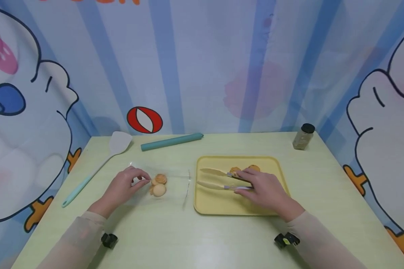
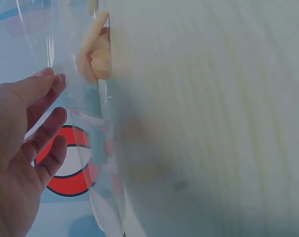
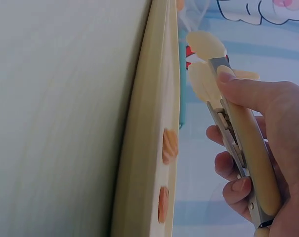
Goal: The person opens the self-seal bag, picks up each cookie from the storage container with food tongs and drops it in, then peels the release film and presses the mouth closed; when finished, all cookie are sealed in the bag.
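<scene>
My left hand (image 1: 122,185) pinches the edge of a clear plastic bag (image 1: 177,189) between thumb and forefinger. Inside the bag lie several small round golden pastries (image 1: 159,190), bunched near those fingertips. My right hand (image 1: 266,188) grips tongs (image 1: 211,185) with pale, spread tips and metal-edged handles, held over a yellow tray (image 1: 202,208). The tips point left, toward the bag, with nothing between them. Two more pastries (image 3: 170,146) sit in the tray, partly hidden behind the right hand and tongs in the head view.
A white spatula (image 1: 120,142) with a mint handle lies at the left. Behind the bag rests a teal roll (image 1: 172,142). A black-capped seasoning jar (image 1: 303,137) stands at the back right corner, and a printed curtain (image 1: 202,67) hangs along the table's far edge.
</scene>
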`<state>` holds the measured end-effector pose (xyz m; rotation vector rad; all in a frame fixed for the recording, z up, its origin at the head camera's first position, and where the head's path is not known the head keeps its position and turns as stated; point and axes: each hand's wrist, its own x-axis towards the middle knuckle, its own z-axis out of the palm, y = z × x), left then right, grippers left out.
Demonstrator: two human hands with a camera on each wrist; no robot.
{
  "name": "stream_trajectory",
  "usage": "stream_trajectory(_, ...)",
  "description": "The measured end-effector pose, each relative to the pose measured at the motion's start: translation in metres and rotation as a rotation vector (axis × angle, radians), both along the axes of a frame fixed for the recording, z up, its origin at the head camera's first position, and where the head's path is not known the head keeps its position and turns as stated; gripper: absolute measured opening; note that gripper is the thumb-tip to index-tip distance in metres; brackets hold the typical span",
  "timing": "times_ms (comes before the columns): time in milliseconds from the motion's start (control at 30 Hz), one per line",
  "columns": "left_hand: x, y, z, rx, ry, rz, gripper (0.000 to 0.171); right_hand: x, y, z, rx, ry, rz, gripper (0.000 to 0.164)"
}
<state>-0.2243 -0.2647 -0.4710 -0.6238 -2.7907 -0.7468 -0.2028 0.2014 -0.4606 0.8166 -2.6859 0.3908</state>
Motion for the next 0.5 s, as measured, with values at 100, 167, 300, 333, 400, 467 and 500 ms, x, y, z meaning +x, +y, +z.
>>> stream_trajectory(100,0.001,-0.001,-0.001,0.003,-0.011,-0.001,0.010,0.001,0.011,0.002,-0.007,-0.009,-0.017,0.054)
stream_trajectory(167,0.002,-0.001,-0.002,0.006,-0.013,-0.002,0.010,0.002,0.018,0.004,-0.008,-0.011,-0.029,0.055)
stream_trajectory(300,0.002,0.001,-0.002,0.010,-0.016,-0.003,0.010,0.005,0.032,0.005,-0.007,-0.013,-0.064,0.056)
stream_trajectory(333,0.002,0.001,-0.002,0.009,-0.015,-0.003,0.010,0.005,0.035,0.005,-0.008,-0.012,-0.070,0.057)
stream_trajectory(400,0.002,0.002,-0.002,0.011,-0.014,-0.003,0.010,0.006,0.041,0.006,-0.007,-0.011,-0.082,0.057)
stream_trajectory(467,0.002,0.003,-0.003,0.010,-0.012,-0.003,0.010,0.006,0.046,0.006,-0.004,-0.016,-0.091,0.058)
stream_trajectory(500,0.002,0.003,-0.003,0.009,-0.010,-0.003,0.010,0.006,0.049,0.006,-0.003,-0.021,-0.095,0.059)
